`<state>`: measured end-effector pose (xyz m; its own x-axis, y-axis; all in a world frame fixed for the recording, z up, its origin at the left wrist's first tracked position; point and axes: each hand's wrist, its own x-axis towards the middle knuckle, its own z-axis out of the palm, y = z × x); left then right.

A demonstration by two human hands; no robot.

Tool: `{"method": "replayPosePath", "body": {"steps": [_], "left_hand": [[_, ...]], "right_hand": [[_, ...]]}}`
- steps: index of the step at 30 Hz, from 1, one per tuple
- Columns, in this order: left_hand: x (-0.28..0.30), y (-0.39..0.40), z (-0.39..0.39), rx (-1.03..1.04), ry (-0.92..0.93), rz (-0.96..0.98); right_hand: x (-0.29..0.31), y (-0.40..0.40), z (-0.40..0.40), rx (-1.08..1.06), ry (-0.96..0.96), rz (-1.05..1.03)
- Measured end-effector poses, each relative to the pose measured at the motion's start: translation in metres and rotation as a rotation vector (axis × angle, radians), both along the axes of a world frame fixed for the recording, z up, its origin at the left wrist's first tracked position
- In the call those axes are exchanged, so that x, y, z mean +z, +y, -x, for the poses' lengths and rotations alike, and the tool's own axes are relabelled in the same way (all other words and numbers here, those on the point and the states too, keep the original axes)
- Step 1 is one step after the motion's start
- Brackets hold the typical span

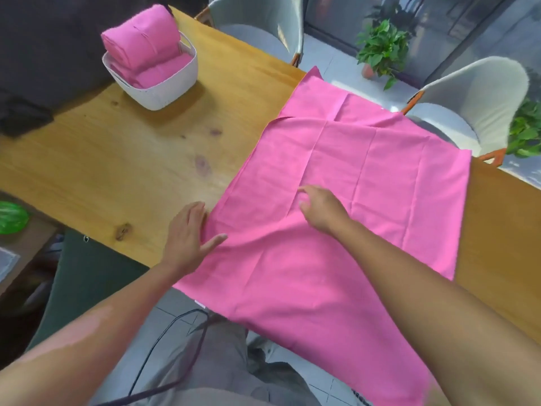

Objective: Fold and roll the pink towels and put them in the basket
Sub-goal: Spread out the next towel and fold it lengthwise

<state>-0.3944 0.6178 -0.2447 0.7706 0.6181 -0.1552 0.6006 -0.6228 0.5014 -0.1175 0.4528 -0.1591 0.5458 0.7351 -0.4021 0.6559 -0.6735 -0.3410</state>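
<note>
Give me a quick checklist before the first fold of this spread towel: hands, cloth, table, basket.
1. Towel spread open: ok, though creased, with its far corner turned over.
2. Towel fully on the table: not ok, the near end hangs over the edge toward the lap.
3. Left hand flat at the towel's left edge: ok, fingers straight.
4. Right hand on the cloth: ok, resting near the middle, gripping nothing.
5. Room in the basket: cannot tell; two rolled towels already fill much of it.

Both arms reach forward, left grip and right grip flat, fingers relaxed.
</note>
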Motion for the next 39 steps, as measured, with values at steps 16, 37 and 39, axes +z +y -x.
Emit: {"method": "replayPosePath", "body": {"steps": [16,37,39], "left_hand": [[-0.040,-0.006,0.024,0.110,0.044,-0.085],[-0.045,-0.022,0.044,0.341,0.209,-0.154],[-0.046,-0.022,0.045,0.347,0.204,-0.150]], "right_hand": [[-0.050,0.187,-0.011,0.784,-0.048,0.018],[-0.065,0.202,-0.021,1.026,-0.149,-0.004],[-0.065,0.205,-0.024,1.014,-0.167,-0.022]]}}
